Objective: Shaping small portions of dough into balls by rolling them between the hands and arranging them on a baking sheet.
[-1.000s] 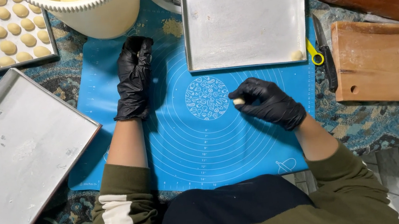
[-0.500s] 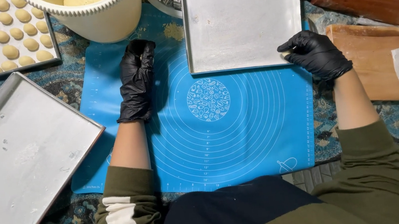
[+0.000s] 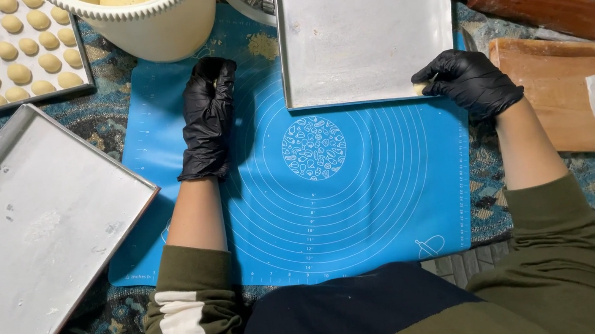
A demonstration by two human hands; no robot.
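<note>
Right hand [image 3: 468, 81] has moved from mat [image 3: 364, 204] centre to tray [image 3: 365, 28] corner, pinching dough piece [image 3: 421, 88] there, being set down. Left hand [image 3: 208, 114] stays on mat, loosely curled, apparently empty.

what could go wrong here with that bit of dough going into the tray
1. The right hand sets a small dough piece at the bottom right corner of the metal tray; pressed against the rim it might deform.
2. The tray overlaps the blue silicone mat, so a nudge may slide it.
3. The left hand rests on the mat beside the cream bowl and could knock it.
</note>
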